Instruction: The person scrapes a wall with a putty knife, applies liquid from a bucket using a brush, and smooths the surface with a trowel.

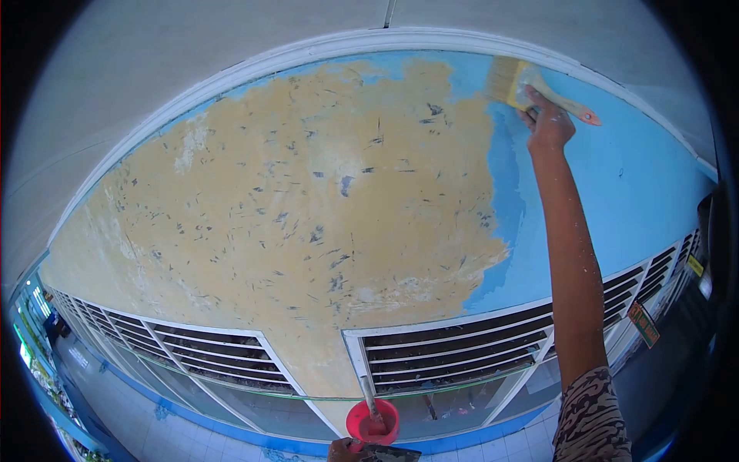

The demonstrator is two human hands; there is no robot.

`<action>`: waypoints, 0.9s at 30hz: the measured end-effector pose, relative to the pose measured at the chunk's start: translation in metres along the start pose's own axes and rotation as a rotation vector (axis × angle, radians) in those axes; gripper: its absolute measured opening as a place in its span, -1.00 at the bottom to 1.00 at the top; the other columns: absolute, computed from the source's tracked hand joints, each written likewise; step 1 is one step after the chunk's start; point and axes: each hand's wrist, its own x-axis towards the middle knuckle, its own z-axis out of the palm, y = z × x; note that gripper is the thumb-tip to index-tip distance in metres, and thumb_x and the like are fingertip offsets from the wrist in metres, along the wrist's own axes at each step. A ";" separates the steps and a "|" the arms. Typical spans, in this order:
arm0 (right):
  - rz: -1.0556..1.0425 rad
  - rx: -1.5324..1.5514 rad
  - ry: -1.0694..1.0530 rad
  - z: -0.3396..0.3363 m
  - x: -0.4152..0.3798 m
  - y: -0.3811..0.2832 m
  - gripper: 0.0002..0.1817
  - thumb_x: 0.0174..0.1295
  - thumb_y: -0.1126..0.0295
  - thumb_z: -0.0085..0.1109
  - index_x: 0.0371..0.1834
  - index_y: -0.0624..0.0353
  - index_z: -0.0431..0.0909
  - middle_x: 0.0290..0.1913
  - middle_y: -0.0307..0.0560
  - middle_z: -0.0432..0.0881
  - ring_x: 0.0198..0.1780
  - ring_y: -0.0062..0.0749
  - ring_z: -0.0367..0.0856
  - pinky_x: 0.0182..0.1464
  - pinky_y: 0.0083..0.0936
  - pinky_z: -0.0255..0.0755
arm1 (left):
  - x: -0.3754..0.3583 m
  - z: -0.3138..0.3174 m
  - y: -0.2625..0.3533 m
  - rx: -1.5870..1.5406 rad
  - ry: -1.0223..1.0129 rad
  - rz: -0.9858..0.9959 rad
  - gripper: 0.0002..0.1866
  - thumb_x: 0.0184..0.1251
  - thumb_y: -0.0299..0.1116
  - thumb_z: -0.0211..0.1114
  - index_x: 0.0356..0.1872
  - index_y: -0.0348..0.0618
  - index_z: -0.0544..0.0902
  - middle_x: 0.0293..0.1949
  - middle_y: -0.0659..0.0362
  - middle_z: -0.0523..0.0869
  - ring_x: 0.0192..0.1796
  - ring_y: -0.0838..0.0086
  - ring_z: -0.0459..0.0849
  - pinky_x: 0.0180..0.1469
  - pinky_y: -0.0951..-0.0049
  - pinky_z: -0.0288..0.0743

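Observation:
A wide paintbrush (508, 83) with pale bristles, a yellow band and a light handle with a reddish tip is gripped in my right hand (550, 123). Its bristles touch the upper wall, near the white trim, where blue paint meets bare tan surface. At the bottom edge, the fingers of my left hand (344, 450) are closed at the side of a small red bucket (356, 420). A stick-like handle (368, 394) leans out of the bucket. Beside my left hand is a dark flat object (392, 453), partly cut off by the frame.
Scuffed tan wall (308, 192) spreads to the left of the blue paint (623, 177). White trim (231, 71) borders the ceiling. Louvred windows (454, 350) run below the wall, with a thin green line (323, 397) across them. A tiled floor (185, 443) lies far below.

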 end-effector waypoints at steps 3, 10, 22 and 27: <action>-0.290 -0.170 0.210 -0.063 0.060 -0.012 -0.66 0.04 0.51 0.57 -0.15 0.43 0.69 -0.17 0.04 0.76 -0.19 -0.19 0.78 -0.20 -0.31 0.72 | -0.006 0.016 -0.062 0.085 0.227 0.025 -0.48 -0.12 0.00 0.66 -0.27 -0.21 0.74 -0.17 -0.11 0.78 -0.10 0.10 0.70 0.01 0.09 0.60; -0.812 -0.790 0.134 -0.039 -0.028 0.015 -0.65 0.10 0.29 0.56 -0.17 0.35 0.77 -0.22 0.00 0.83 -0.27 -0.37 0.78 -0.14 -0.38 0.58 | -0.021 0.006 -0.060 0.132 0.305 0.051 -0.67 -0.03 -0.20 0.60 -0.45 -0.27 0.72 -0.47 -0.07 0.75 -0.45 0.22 0.67 -0.30 0.15 0.55; -0.669 -0.423 -0.291 0.120 -0.174 0.051 -0.78 -0.06 0.41 0.52 -0.59 0.22 0.60 -0.63 -0.07 0.58 -0.62 -0.27 0.43 -0.39 -0.36 0.42 | -0.006 0.047 -0.022 -0.128 0.249 0.204 -0.58 0.01 -0.04 0.58 -0.44 -0.24 0.73 -0.43 -0.13 0.75 -0.37 0.04 0.74 -0.26 0.08 0.58; -0.212 -0.049 -0.130 0.047 -0.051 0.030 -0.79 -0.01 0.53 0.57 -0.34 0.39 0.74 -0.45 -0.25 0.64 -0.51 -0.60 0.48 -0.46 -0.59 0.38 | -0.017 0.052 -0.043 -0.077 0.248 0.196 -0.55 0.07 0.03 0.55 -0.42 -0.23 0.73 -0.41 -0.15 0.75 -0.33 -0.05 0.73 -0.23 0.02 0.58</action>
